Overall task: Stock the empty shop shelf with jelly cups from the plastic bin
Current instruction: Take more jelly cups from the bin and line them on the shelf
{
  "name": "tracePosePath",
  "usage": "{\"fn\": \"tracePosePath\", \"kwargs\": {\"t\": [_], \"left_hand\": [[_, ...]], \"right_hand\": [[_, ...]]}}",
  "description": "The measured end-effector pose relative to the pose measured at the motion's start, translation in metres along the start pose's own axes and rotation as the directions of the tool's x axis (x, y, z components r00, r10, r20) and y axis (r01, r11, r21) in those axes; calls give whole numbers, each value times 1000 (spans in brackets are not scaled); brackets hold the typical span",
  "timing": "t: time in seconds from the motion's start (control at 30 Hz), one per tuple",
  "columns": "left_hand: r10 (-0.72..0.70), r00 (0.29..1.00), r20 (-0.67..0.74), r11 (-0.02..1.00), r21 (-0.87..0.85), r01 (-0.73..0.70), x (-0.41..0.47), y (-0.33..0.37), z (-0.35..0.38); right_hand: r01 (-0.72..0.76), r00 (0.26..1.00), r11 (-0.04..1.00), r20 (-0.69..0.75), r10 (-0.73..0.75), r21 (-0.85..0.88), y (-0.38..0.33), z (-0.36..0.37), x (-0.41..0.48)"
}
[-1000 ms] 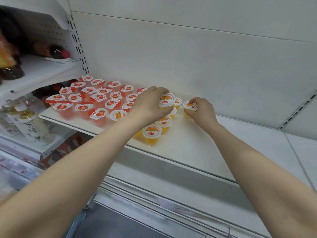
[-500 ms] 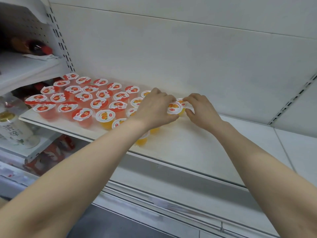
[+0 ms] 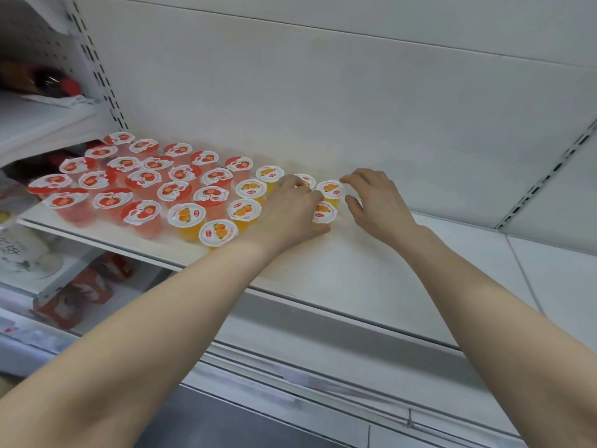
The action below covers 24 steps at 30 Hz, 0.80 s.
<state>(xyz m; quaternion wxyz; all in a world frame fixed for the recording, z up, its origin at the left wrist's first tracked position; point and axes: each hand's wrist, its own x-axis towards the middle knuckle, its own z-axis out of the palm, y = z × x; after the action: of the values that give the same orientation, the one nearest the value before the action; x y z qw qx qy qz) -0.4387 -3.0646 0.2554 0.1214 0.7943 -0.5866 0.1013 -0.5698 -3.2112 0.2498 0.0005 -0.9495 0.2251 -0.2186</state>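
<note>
A white shop shelf (image 3: pixel 342 273) carries several red-lidded jelly cups (image 3: pixel 142 213) on its left part and several orange jelly cups (image 3: pixel 186 215) beside them. My left hand (image 3: pixel 287 211) reaches in from the lower left and grips an orange cup (image 3: pixel 324 214) at the right end of the group, fingers curled over its lid. Just behind it stands another orange cup (image 3: pixel 330 188). My right hand (image 3: pixel 376 202) holds that one between index finger and thumb. The plastic bin is out of view.
The shelf's right half is bare white board, backed by a white panel with a slotted upright (image 3: pixel 546 185) at the right. A neighbouring unit on the left holds dark bottles (image 3: pixel 55 82), a white bottle (image 3: pixel 22 250) and red packs (image 3: pixel 84 286) lower down.
Both hands have shifted right along the shelf with their orange cups, now close together at the group's right end. My left hand uncovers more orange cups standing in rows.
</note>
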Motion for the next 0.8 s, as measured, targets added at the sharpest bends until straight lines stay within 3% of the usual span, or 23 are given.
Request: {"fn": "tracePosePath", "kwargs": {"t": [0.13, 0.47, 0.8], "left_hand": [[18, 1000, 3, 1000, -14, -18, -2, -4, -3], [-39, 984, -176, 998, -53, 30, -49, -51, -48], [-90, 945, -313, 995, 20, 101, -181, -172, -97]], "right_hand": [[12, 1000, 1000, -9, -12, -14, -8, -7, 0], [110, 992, 991, -51, -114, -73, -61, -24, 3], [259, 960, 963, -87, -264, -73, -227, -17, 4]]}}
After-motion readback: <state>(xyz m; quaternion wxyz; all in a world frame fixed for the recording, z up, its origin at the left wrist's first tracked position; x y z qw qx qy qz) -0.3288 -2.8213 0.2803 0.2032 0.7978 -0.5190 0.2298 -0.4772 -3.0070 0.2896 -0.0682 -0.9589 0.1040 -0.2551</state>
